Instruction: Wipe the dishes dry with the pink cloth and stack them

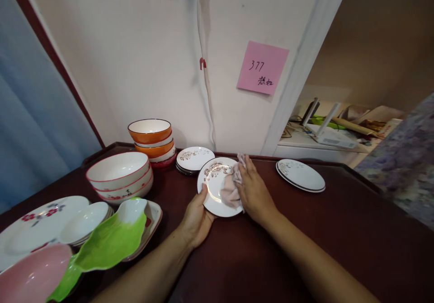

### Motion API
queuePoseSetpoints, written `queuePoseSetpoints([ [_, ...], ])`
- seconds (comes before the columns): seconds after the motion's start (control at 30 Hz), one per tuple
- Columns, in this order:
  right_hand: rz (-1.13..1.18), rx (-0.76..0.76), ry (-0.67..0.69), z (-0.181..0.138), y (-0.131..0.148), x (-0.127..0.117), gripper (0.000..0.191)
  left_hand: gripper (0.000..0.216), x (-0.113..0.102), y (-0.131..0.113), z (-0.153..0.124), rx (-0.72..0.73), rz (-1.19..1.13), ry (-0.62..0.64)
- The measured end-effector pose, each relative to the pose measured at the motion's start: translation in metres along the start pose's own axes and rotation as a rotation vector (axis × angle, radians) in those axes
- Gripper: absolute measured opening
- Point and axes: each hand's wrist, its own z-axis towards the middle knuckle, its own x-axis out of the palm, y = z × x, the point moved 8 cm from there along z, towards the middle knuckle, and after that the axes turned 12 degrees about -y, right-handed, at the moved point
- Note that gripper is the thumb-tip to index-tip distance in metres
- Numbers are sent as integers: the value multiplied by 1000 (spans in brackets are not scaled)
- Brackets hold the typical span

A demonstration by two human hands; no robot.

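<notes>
My left hand point(198, 219) grips a small white plate point(212, 190) by its lower left rim, thumb on top and fingers underneath. Brown flowers decorate the plate's upper part, and a thin dark line runs round its rim. A pale pink cloth point(231, 190) is pressed to the plate's right side by my right hand point(254, 190), whose fingers are closed over it. Behind the held plate sits a stack of matching small plates point(198, 158). Farther right, two similar plates point(301, 175) lie stacked on the dark red table point(271, 267).
On the left stand orange bowls point(151, 135), white bowls with red rims point(118, 176), a large flowered plate point(44, 212), small white dishes point(84, 224), a green leaf-shaped dish point(111, 244) and a pink dish point(37, 276). A cable point(205, 77) runs down the wall behind.
</notes>
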Motion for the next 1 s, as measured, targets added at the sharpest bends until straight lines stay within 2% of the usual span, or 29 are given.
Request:
queuePoseSetpoints([
  [0.07, -70, -84, 84, -10, 19, 14, 53, 51, -1, -1, 0, -4, -22, 3],
  [0.17, -85, -176, 215, -26, 50, 29, 49, 56, -3, 5, -1, -108, -21, -3],
  [0.3, -42, -309, 253, -34, 80, 29, 49, 63, -1, 13, -4, -223, 25, 27],
  [0.37, -26, -333, 236, -29, 81, 25, 48, 62, 2, 13, -5, -214, 43, 51],
  [0.47, -29, -337, 139, -16, 68, 10, 39, 56, 7, 11, -6, -124, 73, 78],
  [0.53, -66, -316, 42, -6, 52, -4, 33, 54, 11, 10, -7, -61, 95, 112],
  [0.63, -160, -206, -72, 6, 23, -22, 29, 56, 11, 12, -8, -38, 119, 128],
  [0.73, -231, -148, -45, 7, 10, -19, 32, 59, 6, 11, -6, -43, 106, 68],
  [0.83, -237, -138, 29, -3, 23, -1, 36, 56, 1, 4, -2, -4, 59, -1],
  [1.0, -48, -242, 219, -30, 74, 27, 48, 51, -10, -4, 3, 23, 36, -107],
])
